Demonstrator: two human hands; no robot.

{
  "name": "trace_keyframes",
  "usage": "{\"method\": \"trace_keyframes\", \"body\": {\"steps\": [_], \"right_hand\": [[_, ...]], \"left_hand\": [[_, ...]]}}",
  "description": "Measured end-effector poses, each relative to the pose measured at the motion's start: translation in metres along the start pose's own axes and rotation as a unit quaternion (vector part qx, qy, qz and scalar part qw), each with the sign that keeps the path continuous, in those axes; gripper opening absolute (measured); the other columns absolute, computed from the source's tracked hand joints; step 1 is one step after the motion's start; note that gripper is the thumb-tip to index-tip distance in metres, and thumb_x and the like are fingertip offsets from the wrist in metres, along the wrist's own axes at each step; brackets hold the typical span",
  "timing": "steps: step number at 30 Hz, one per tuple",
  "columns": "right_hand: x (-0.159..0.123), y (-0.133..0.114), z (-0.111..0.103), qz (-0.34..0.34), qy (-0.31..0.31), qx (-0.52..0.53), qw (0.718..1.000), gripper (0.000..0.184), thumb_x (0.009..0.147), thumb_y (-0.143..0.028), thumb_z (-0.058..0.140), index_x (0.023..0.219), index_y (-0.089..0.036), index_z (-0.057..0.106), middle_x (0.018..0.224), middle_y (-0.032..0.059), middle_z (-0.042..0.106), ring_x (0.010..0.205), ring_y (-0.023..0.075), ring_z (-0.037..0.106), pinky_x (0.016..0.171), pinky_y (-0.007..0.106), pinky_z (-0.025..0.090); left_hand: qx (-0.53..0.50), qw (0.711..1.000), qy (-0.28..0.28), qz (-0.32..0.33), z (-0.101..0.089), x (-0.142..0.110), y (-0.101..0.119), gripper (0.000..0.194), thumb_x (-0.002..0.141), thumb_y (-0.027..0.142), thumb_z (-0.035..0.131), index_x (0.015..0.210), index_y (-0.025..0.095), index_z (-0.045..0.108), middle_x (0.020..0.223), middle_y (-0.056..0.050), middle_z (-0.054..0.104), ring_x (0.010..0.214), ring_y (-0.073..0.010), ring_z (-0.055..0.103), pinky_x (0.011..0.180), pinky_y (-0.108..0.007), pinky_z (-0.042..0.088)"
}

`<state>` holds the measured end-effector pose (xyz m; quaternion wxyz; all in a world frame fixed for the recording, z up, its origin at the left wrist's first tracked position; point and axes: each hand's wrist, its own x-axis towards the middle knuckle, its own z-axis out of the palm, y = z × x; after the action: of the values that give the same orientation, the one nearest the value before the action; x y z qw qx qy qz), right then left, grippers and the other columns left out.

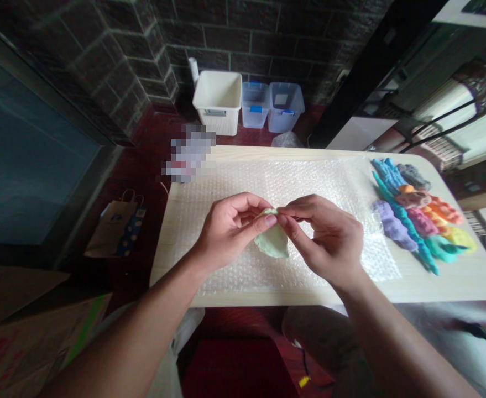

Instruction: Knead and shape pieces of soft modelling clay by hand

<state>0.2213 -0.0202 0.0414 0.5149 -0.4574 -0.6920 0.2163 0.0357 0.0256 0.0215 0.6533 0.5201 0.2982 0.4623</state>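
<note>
A thin, flat piece of pale green modelling clay [272,244] hangs between my hands over the table. My left hand [230,226] pinches its top edge between thumb and fingers. Close beside it, my right hand [329,237] pinches the same folded upper edge from the right, with the fingertips almost touching the left thumb. Part of the clay's upper edge is hidden by my fingers. Beneath both hands lies a sheet of bubble wrap [221,276].
On the table's [470,282] right side lie several coloured clay lumps, among them a purple one [394,225] and a long teal strip [408,224]. A white bin [218,105] and two clear boxes [255,105] stand beyond the table. A paper bag [112,229] is on the floor at left.
</note>
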Motion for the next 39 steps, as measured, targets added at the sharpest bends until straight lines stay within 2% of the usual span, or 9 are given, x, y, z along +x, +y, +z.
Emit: {"method": "trace_keyframes", "body": {"steps": [4, 8, 14, 19, 24, 30, 39], "right_hand": [[0.0002, -0.0008, 0.0003, 0.015, 0.005, 0.010, 1.000, 0.012, 0.092, -0.018, 0.077, 0.102, -0.024, 0.081, 0.090, 0.0043, 0.079, 0.079, 0.0195, 0.072, 0.070, 0.036, 0.057], [0.0003, -0.0006, 0.0007, 0.036, 0.006, 0.022, 0.999, 0.006, 0.092, -0.021, 0.079, 0.096, -0.024, 0.081, 0.087, 0.0042, 0.079, 0.078, 0.0193, 0.072, 0.069, 0.036, 0.056], [-0.0014, 0.0030, 0.0000, 0.116, -0.009, 0.085, 0.990, 0.010, 0.092, -0.030, 0.080, 0.095, -0.021, 0.081, 0.088, 0.0059, 0.078, 0.077, 0.0183, 0.071, 0.063, 0.031, 0.057], [-0.0010, 0.0024, -0.0002, 0.150, -0.005, 0.134, 0.980, 0.009, 0.092, -0.028, 0.081, 0.093, -0.019, 0.080, 0.082, 0.0033, 0.076, 0.071, 0.0143, 0.068, 0.061, 0.027, 0.055], [0.0002, 0.0019, 0.0000, 0.184, -0.011, 0.157, 0.970, 0.015, 0.089, -0.031, 0.084, 0.094, -0.018, 0.081, 0.080, 0.0040, 0.077, 0.069, 0.0149, 0.069, 0.060, 0.026, 0.056], [0.0013, 0.0016, 0.0001, 0.187, -0.002, 0.160, 0.969, 0.015, 0.087, -0.031, 0.086, 0.089, -0.018, 0.080, 0.076, 0.0028, 0.077, 0.066, 0.0141, 0.068, 0.058, 0.026, 0.055], [0.0017, 0.0015, 0.0007, 0.181, 0.000, 0.177, 0.967, 0.015, 0.083, -0.030, 0.090, 0.090, -0.020, 0.082, 0.080, 0.0032, 0.079, 0.070, 0.0152, 0.071, 0.062, 0.027, 0.059]], "left_hand": [[-0.017, 1.000, -0.013, -0.001, -0.0002, -0.0002, -0.0019, 0.024, 0.077, 0.026, 0.093, 0.092, 0.017, 0.077, 0.091, -0.005, 0.080, 0.085, -0.0157, 0.075, 0.080, -0.025, 0.060], [-0.009, 1.000, -0.007, -0.013, -0.0001, -0.0005, -0.0036, 0.031, 0.073, 0.026, 0.095, 0.094, 0.017, 0.074, 0.090, -0.004, 0.079, 0.084, -0.0167, 0.075, 0.078, -0.026, 0.060], [0.012, 1.000, 0.001, -0.027, 0.0005, -0.0004, -0.0006, 0.037, 0.069, 0.034, 0.097, 0.087, 0.017, 0.070, 0.084, -0.004, 0.078, 0.075, -0.0165, 0.074, 0.070, -0.026, 0.059], [0.024, 1.000, -0.009, -0.013, -0.0010, -0.0012, -0.0023, 0.028, 0.078, 0.032, 0.092, 0.095, 0.017, 0.075, 0.091, -0.006, 0.080, 0.082, -0.0182, 0.076, 0.074, -0.027, 0.061], [0.023, 1.000, -0.008, -0.001, -0.0030, -0.0031, -0.0037, 0.021, 0.081, 0.029, 0.090, 0.093, 0.017, 0.077, 0.092, -0.006, 0.081, 0.083, -0.0177, 0.077, 0.075, -0.026, 0.061], [0.016, 1.000, -0.004, -0.007, -0.0014, -0.0026, -0.0018, 0.030, 0.076, 0.030, 0.093, 0.098, 0.017, 0.077, 0.096, -0.007, 0.081, 0.086, -0.0191, 0.077, 0.075, -0.027, 0.062], [0.020, 1.000, 0.010, -0.004, -0.0008, -0.0016, -0.0022, 0.030, 0.074, 0.033, 0.094, 0.092, 0.017, 0.077, 0.092, -0.006, 0.082, 0.080, -0.0185, 0.076, 0.070, -0.027, 0.061]]}}
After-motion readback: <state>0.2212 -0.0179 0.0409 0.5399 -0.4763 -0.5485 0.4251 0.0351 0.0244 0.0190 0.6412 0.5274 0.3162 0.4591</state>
